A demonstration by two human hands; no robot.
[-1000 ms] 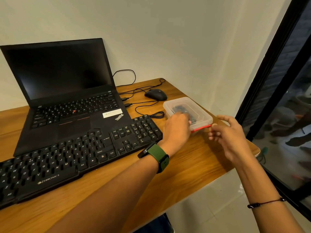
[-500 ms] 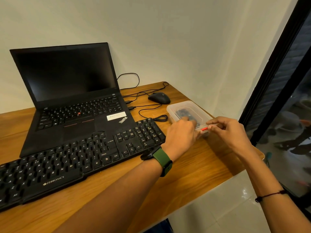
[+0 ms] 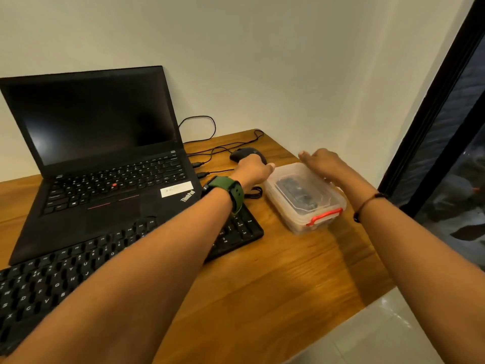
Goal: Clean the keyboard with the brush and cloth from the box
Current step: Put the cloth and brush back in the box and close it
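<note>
Keyboard black, lies along the bench's front-left, running diagonally; its right end sits just left of the box, left forearm crossing over its right half. Box clear plastic, lid on, red latch on the near short end, sits near the bench's right edge toward the far corner. Dark contents visible through the lid, can't tell which is brush or cloth.

Left hand at the box's far-left corner, fingers curled down against the lid edge; grip looks closed on the corner, though fingertips are hidden so can't confirm a pinch. Green watch on that wrist. Right hand over the box's far-right side, palm down on the lid, fingers loosely extended toward the far end; fingertip contact not visible. Dark thread bracelet on the right wrist.

Laptop open, screen dark, behind the keyboard at the bench's back-left. Black mouse just behind the left hand, partly hidden by it. Cables trail from the laptop's side toward the back edge
</note>
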